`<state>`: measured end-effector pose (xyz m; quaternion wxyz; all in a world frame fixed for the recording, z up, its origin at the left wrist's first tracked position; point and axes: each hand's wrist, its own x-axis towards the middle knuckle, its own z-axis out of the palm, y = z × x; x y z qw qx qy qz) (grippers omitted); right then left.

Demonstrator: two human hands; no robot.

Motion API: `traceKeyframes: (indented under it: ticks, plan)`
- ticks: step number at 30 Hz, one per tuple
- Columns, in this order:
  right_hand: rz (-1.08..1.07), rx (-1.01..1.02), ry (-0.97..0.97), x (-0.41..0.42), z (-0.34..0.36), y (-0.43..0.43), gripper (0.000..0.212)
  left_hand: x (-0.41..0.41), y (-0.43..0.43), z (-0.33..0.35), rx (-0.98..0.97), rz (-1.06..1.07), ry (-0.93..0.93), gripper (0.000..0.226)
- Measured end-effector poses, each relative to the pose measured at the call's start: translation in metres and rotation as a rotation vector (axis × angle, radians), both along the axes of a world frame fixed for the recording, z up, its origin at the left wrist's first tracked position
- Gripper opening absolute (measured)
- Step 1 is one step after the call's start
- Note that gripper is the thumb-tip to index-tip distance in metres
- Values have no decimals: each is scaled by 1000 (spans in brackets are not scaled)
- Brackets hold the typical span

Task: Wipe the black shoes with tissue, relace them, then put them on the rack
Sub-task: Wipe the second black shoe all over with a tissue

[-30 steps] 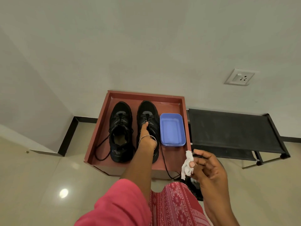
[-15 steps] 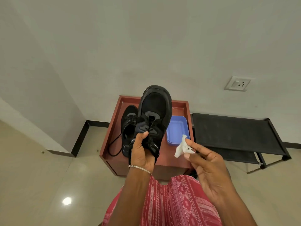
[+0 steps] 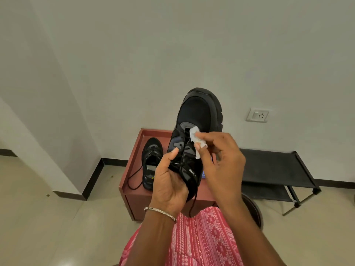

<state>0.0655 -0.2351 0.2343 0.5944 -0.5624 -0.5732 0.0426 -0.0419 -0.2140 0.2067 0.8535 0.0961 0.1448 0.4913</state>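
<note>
"Two black shoes in the head view, then. Where were they?"

"One shoe (image 3: 199, 112) was up in the air in front of the person, toe pointing up and away. The other shoe (image 3: 151, 162) sat on the low red desk (image 3: 132, 169), its lace trailing loose across the top."

"And the hands?"

"The left hand (image 3: 169, 181) was curled round the heel end of the raised shoe, thumb lying on the lace side. The right hand (image 3: 221, 160) pinched a crumpled white tissue (image 3: 196, 139) and pressed it against the upper, just above the lacing."

"So the wiping was in hand. How would it go well?"

"I'd judge the left grip had to hold firm so the shoe didn't twist under the rubbing. Short strokes along the upper, refolding the tissue to a clean face, and turning the shoe to reach the sides and the sole edge. A lace (image 3: 193, 204) hung down below the heel and could snag."

"The rack?"

"The black rack (image 3: 269, 166) stood on the floor just right of the desk, neither shoe on it yet."
</note>
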Motion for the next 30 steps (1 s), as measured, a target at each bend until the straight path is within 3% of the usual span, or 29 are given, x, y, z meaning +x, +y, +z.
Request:
traceKeyframes:
  ticks: [4, 10, 20, 25, 27, 30]
  plan:
    - [-115, 131, -126, -5, 1, -5, 27, -3, -13, 21, 67, 1, -46, 52]
    - [27, 107, 2, -26, -12, -45, 28, -8, -10, 37, 30, -22, -49, 58]
    - [-190, 186, -52, 1, 35, -9, 12, 14, -30, 58, 99, -30, -78, 44]
    - [-98, 153, 5, -21, 5, -41, 3, 6, -26, 52, 12, -53, -107, 52]
    - [-64, 130, 55, -30, -7, -53, 8, 3, -23, 48, -35, -116, -97, 63]
    - [-58, 136, 29, -28, -8, -51, 16, 4, -24, 53, -42, -119, -104, 62]
